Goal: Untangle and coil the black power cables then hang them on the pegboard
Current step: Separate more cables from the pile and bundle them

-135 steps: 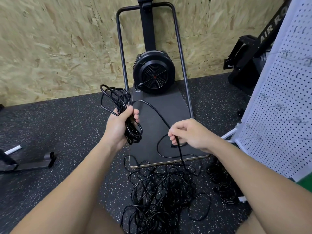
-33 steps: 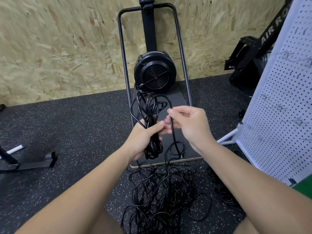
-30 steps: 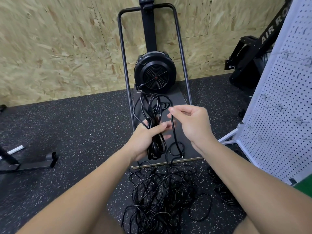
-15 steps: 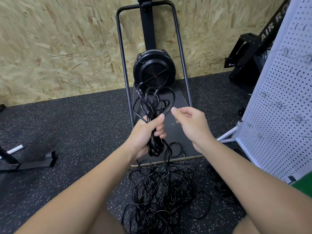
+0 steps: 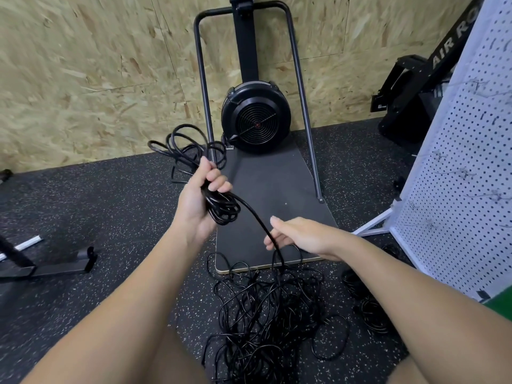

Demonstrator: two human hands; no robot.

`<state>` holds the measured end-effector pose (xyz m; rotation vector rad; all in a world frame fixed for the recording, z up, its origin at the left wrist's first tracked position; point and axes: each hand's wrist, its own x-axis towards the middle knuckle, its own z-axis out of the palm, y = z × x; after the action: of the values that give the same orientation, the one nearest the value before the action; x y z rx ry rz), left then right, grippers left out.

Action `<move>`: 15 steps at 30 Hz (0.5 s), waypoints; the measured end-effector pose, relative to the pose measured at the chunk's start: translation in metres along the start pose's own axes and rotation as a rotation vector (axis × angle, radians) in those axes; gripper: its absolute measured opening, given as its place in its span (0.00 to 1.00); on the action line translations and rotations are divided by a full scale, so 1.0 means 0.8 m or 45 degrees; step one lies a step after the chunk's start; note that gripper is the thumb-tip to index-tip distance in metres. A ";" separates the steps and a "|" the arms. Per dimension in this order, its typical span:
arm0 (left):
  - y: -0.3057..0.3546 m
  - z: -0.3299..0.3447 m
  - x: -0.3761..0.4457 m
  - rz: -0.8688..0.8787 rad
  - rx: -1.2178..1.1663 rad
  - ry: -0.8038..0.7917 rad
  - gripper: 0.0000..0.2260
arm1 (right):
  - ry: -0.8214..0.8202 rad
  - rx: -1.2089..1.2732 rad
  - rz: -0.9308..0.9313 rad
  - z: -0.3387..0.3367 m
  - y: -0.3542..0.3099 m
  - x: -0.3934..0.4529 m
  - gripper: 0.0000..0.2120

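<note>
My left hand [image 5: 201, 196] grips a part-wound coil of black power cable [image 5: 184, 151]; its loops stick out above and below my fist. One strand [image 5: 256, 217] runs from the coil down to my right hand [image 5: 300, 236], whose fingers curl loosely round it, thumb straight. Below that hand the strand drops into a tangled pile of black cable [image 5: 263, 314] on the floor between my arms. The white pegboard [image 5: 465, 167] stands at the right, with several wire hooks on it.
A black fan machine [image 5: 256, 117] with a metal tube frame stands on a dark platform [image 5: 273, 189] against the chipboard wall. Smaller cable bundles [image 5: 368, 309] lie by the pegboard's white foot. A black metal base [image 5: 55, 268] lies at the left on the speckled floor.
My left hand has swung the coil left and tipped it. My right hand has left the coil and dropped lower right along the strand, which now stretches between the hands.
</note>
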<state>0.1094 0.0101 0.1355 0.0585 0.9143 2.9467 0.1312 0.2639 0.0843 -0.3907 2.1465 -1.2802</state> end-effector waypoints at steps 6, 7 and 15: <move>0.040 -0.018 0.004 -0.003 -0.243 0.003 0.10 | -0.043 -0.243 0.046 -0.011 0.011 -0.004 0.23; 0.044 -0.021 0.003 -0.045 -0.222 0.002 0.09 | 0.066 -0.291 0.025 -0.014 0.010 -0.002 0.22; 0.020 -0.005 -0.027 -0.287 0.740 -0.029 0.03 | 0.560 0.143 -0.211 -0.022 -0.005 0.004 0.15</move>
<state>0.1304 -0.0065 0.1407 0.0116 1.6168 2.3836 0.1175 0.2727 0.0933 -0.2614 2.4230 -1.7008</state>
